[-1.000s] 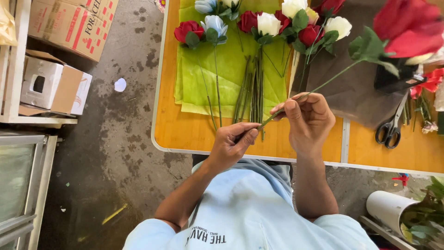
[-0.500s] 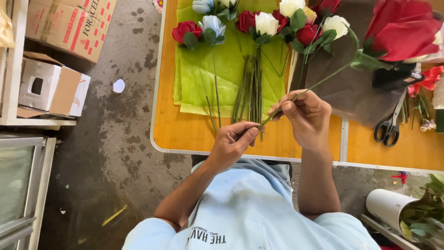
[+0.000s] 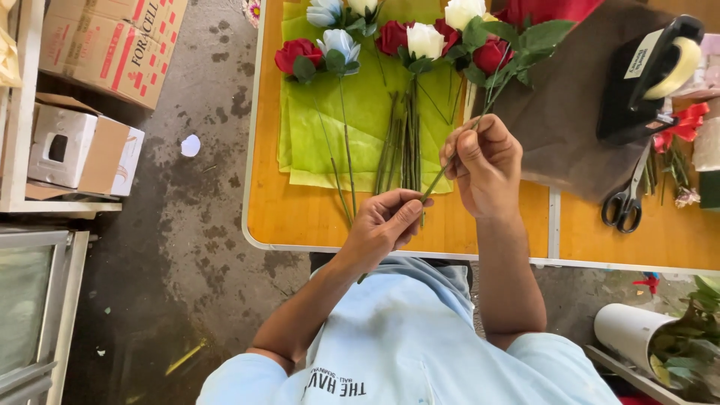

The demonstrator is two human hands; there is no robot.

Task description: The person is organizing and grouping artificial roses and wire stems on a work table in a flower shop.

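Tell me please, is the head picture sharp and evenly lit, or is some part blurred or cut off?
Head view: soft, even light, no glare and only faint shadows; the left hand, right hand and green stem look sharp; the red flower is cut off by the top edge, and the cardboard box by the left corner.

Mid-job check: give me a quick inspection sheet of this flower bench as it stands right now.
Surface: orange table, partly covered by green paper and brown paper.
Job's things: green stem gripped by both hands; roses laid on the green paper.
Clutter: scissors, tape dispenser.
Grippers: left hand pinches the stem low; right hand holds it higher.
Cables: nothing seen.
Surroundings: cardboard boxes, stained concrete floor.
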